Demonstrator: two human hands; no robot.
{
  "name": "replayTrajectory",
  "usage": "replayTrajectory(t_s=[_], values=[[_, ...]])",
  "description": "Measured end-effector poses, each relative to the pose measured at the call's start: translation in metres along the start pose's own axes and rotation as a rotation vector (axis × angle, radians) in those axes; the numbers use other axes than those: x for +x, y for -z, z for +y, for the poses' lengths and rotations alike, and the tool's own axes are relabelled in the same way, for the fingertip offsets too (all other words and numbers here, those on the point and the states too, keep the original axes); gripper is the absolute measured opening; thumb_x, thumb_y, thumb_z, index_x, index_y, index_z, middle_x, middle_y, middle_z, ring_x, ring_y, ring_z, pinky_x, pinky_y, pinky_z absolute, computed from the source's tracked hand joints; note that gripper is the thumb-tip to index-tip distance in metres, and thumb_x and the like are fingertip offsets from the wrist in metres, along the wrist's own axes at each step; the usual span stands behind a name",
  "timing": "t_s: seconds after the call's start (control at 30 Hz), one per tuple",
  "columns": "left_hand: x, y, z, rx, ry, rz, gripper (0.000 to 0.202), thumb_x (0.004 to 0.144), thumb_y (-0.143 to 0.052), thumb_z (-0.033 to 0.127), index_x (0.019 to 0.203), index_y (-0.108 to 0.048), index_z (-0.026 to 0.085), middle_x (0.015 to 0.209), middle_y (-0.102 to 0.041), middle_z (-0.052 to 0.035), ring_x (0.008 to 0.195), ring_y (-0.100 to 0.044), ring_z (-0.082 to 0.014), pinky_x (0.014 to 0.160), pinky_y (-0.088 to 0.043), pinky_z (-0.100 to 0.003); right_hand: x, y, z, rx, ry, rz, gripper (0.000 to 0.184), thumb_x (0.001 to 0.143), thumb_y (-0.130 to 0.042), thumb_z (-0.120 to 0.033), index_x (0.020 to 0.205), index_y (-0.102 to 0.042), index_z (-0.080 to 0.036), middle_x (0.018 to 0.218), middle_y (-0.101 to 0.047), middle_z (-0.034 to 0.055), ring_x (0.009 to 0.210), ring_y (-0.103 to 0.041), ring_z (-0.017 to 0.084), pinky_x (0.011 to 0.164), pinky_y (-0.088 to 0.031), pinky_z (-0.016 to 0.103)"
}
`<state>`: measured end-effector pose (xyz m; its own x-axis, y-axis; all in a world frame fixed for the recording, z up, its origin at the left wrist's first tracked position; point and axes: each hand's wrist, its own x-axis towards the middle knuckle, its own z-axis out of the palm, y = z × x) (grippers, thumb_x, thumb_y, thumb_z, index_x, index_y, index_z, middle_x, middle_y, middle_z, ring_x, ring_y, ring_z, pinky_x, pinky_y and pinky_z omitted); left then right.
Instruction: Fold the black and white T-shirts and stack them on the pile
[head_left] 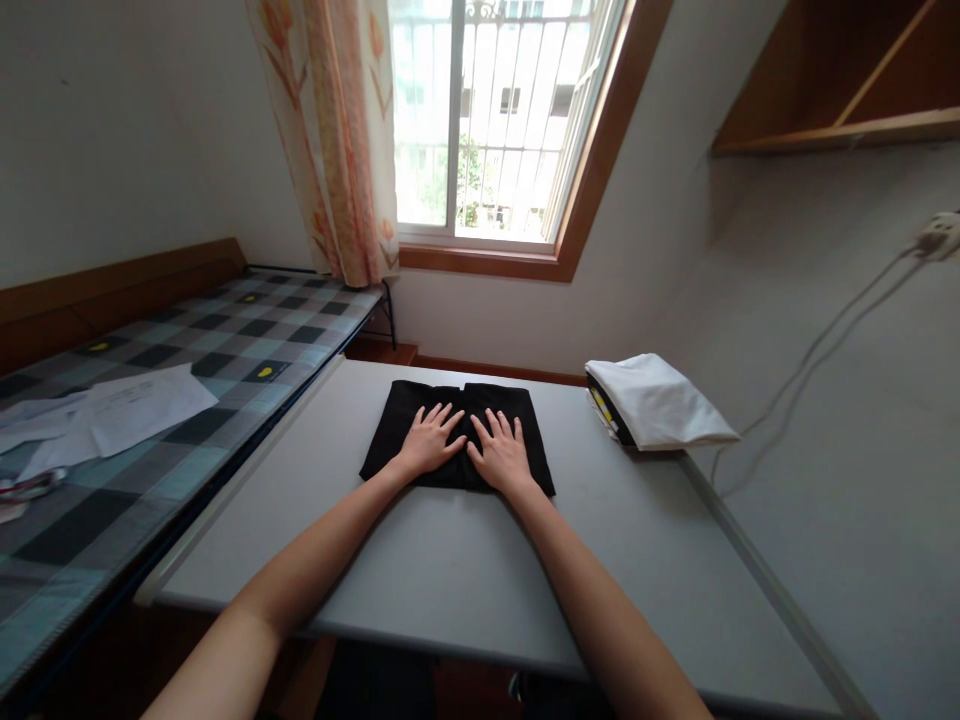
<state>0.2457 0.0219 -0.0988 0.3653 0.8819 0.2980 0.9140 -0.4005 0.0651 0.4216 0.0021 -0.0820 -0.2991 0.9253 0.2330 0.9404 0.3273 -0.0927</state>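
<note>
A folded black cloth (499,398), likely a garment, lies flat on the light grey table (450,580), with a crease or split running down its middle. My left hand (431,440) rests palm down on its left half, fingers spread. On the right half lies my right hand (501,450), also flat with fingers apart. The two thumbs almost meet near the centre line. Neither hand grips anything. Parts of the cloth under the palms are hidden.
Folded clothes with a white piece on top (660,405) sit at the table's right edge by the wall. A checked bed (300,320) with papers (142,405) stands on the left. A cable (817,340) hangs at right, below a wooden shelf (840,135).
</note>
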Motion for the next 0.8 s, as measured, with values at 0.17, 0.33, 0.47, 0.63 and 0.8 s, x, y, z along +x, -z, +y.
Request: replayTrajectory(t_s=[0.17,0.33,0.47,0.63,0.8], values=[[0.0,0.0,0.0,-0.001,0.012,-0.014,0.06,0.094,-0.04,0.048,0.147,-0.037,0.021,0.15,-0.041,-0.0089,0.14,-0.034,-0.027,0.115,-0.024,-0.05,0.018,0.001,-0.007,0.006,0.047,-0.004,0.054,0.094,-0.041,-0.039,0.146,-0.041,-0.027,0.156,-0.032,0.0074,0.144,-0.022,0.031,0.115,-0.009,0.053],[0.001,-0.001,-0.001,0.0,0.016,-0.018,0.063,0.094,-0.039,0.046,0.149,-0.033,0.016,0.151,-0.04,-0.0098,0.141,-0.033,-0.0262,0.115,-0.024,-0.049,0.023,-0.005,-0.008,0.002,0.048,-0.003,0.046,0.094,-0.042,-0.038,0.136,-0.054,-0.026,0.152,-0.04,0.0079,0.141,-0.029,0.029,0.114,-0.013,0.052],[0.0,-0.001,-0.001,0.006,0.012,-0.021,0.061,0.094,-0.04,0.046,0.148,-0.035,0.018,0.152,-0.039,-0.0088,0.141,-0.032,-0.0259,0.116,-0.024,-0.05,0.023,-0.006,-0.008,-0.019,0.044,0.009,0.043,0.091,-0.047,-0.039,0.13,-0.059,-0.027,0.148,-0.045,0.0084,0.14,-0.031,0.03,0.114,-0.01,0.056],[0.0,0.001,-0.001,-0.008,0.012,-0.034,0.059,0.094,-0.039,0.046,0.147,-0.037,0.02,0.151,-0.039,-0.0087,0.141,-0.032,-0.0254,0.116,-0.023,-0.05,0.025,-0.002,-0.008,-0.03,0.024,-0.01,0.042,0.09,-0.049,-0.039,0.129,-0.06,-0.027,0.147,-0.046,0.0089,0.139,-0.032,0.033,0.112,-0.008,0.061],[0.0,0.001,0.0,-0.018,0.016,-0.024,0.059,0.094,-0.039,0.047,0.147,-0.038,0.021,0.151,-0.04,-0.0088,0.141,-0.032,-0.0253,0.116,-0.022,-0.049,0.024,0.001,-0.002,-0.037,-0.002,-0.048,0.043,0.09,-0.048,-0.037,0.13,-0.059,-0.028,0.148,-0.045,0.0075,0.14,-0.03,0.033,0.112,-0.007,0.061]])
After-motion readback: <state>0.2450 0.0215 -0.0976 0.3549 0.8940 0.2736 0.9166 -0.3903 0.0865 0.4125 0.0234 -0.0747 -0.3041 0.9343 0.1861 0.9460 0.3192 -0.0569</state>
